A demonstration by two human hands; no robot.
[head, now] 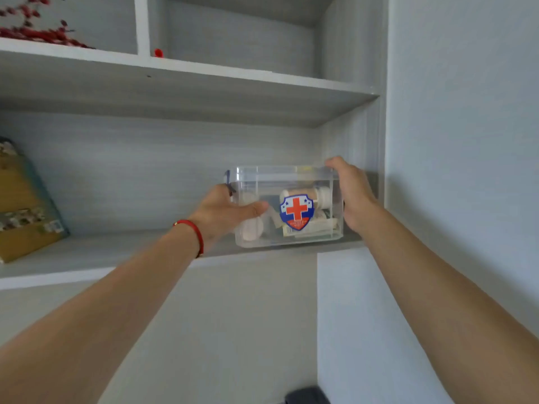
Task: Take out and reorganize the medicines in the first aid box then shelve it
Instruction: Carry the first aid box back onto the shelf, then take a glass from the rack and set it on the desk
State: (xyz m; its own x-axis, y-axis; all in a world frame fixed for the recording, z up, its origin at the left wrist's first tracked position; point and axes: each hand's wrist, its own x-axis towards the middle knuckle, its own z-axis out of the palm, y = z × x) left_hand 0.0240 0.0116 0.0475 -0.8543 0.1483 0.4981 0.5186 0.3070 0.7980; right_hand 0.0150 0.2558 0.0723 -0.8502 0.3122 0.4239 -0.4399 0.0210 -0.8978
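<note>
— Both forearms reach up; what's held?
— Left hand [226, 209] and right hand [354, 195] grip the ends of the clear first aid box [291, 182], fingers curled round it, low on the shelf [116, 252] near the right wall.

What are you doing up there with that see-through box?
A person holds a clear first aid box with both hands at the right end of a shelf. The left hand grips its left side, thumb across the front, and the right hand holds its right side. Bottles and packets lie inside, behind a red cross sticker. The box sits at the shelf's front edge; whether it is going in or coming out cannot be told.
</note>
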